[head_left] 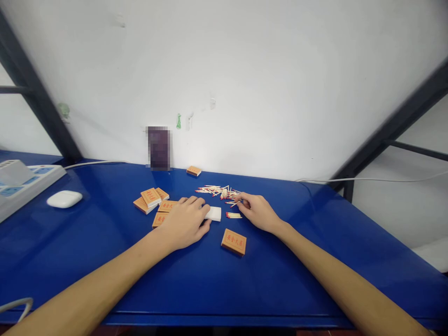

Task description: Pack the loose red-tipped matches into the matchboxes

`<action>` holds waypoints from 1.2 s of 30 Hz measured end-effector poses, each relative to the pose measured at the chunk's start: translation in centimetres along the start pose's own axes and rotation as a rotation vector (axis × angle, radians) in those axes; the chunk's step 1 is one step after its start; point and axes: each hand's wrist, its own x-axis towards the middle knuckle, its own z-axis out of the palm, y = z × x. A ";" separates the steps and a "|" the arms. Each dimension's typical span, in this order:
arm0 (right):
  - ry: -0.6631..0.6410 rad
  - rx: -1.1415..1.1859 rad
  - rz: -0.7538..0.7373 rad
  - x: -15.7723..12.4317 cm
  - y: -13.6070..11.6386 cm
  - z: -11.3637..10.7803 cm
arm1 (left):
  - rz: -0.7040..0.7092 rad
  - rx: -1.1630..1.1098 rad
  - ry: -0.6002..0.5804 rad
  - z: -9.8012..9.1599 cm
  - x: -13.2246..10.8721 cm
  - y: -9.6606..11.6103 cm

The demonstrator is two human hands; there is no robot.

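Matchsticks (219, 190), loose red-tipped wooden pile, lie just beyond right hand (257, 212), whose fingertips pinch one stick (234, 204) at the near edge; left hand (185, 221) clasps white cardboard matchbox tray (214, 213), long axis left-right, between both hands on blue table (210, 280).

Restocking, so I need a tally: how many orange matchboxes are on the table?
7 orange matchboxes: one at the back, one in front, five clustered beside the left hand; more may hide beneath it.

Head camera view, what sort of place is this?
Likely a plain indoor workbench: a glossy blue table against a bare white wall, a power strip at the left, and matchboxes with loose matches spread on it.
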 end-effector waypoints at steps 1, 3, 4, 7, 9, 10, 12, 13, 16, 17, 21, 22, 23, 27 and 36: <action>0.010 0.002 0.000 0.0 0.1 0.0 | 0.000 -0.003 0.000 0.0 0.0 0.0; 0.024 0.006 0.000 0.0 0.2 0.0 | 0.000 -0.009 0.002 0.0 0.0 0.0; 0.025 0.005 -0.002 0.0 0.2 0.0 | 0.000 -0.012 0.003 0.0 0.0 0.0; 0.012 -0.015 -0.013 0.1 0.1 0.0 | -0.003 -0.020 0.002 -0.1 0.0 0.0; 0.004 -0.027 -0.016 0.1 0.1 0.0 | -0.004 -0.018 -0.009 -0.1 0.0 0.1; 0.001 -0.028 -0.016 0.1 0.1 0.0 | -0.004 -0.015 -0.014 -0.1 0.0 0.1; -0.004 -0.017 -0.011 0.0 0.0 0.0 | -0.005 -0.006 -0.020 -0.1 -0.1 0.1; -0.007 -0.007 -0.011 0.0 0.0 0.0 | -0.006 -0.003 -0.020 -0.1 -0.1 0.1; -0.014 0.019 -0.031 -0.1 0.1 0.0 | -0.007 0.001 -0.020 0.0 0.0 0.1; -0.012 0.024 -0.037 -0.1 0.1 0.0 | -0.007 0.002 -0.022 0.0 0.0 0.1; 0.021 0.030 -0.020 -0.1 0.2 0.1 | -0.006 0.004 -0.029 -0.1 0.0 0.0; 0.029 0.027 -0.010 -0.1 0.3 0.2 | -0.006 0.002 -0.029 -0.1 0.0 0.0; 0.036 0.021 -0.001 -0.1 0.3 0.2 | -0.006 0.000 -0.030 -0.1 0.0 0.1; 0.054 0.006 0.018 -0.1 0.4 0.3 | -0.010 -0.006 -0.036 -0.2 -0.1 0.1; 0.069 -0.029 0.032 -0.1 0.0 0.1 | -0.006 -0.013 -0.026 -0.2 -0.1 0.1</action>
